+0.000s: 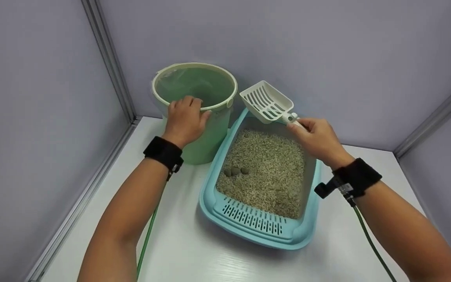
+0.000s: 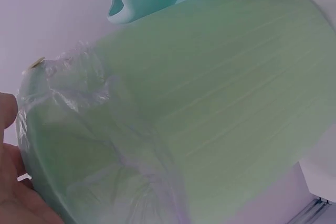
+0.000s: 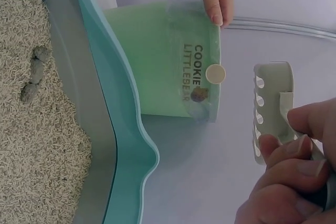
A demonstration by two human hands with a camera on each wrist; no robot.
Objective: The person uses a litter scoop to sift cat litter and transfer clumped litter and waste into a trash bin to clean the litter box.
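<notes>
Our left hand (image 1: 184, 119) grips the near rim of the green bucket (image 1: 206, 137), fingers curled over the edge and the thumb against the outer wall. A thin clear liner (image 2: 89, 85) is folded over that rim, and the left wrist view shows it crinkled against the pale green side. The bucket stands upright on the white tabletop (image 1: 194, 250), just beside the far left corner of the blue litter tray (image 1: 249, 225).

Our right hand (image 1: 319, 139) is closed round the handle of the white slotted scoop (image 1: 266, 102), holding it raised above the tray's far edge. The scoop's head points up and to the left, near the bucket's rim but apart from it, and we see nothing in it.

Pale pellet litter (image 1: 268, 176) fills the tray, and three small dark clumps (image 1: 235, 171) lie together on its surface toward the left side. The tray's near end has a slotted step. In the right wrist view we read "COOKIE LITTLEBEAR" printed on the bucket wall (image 3: 191, 72), with a round cream-coloured stud just beside the words.
</notes>
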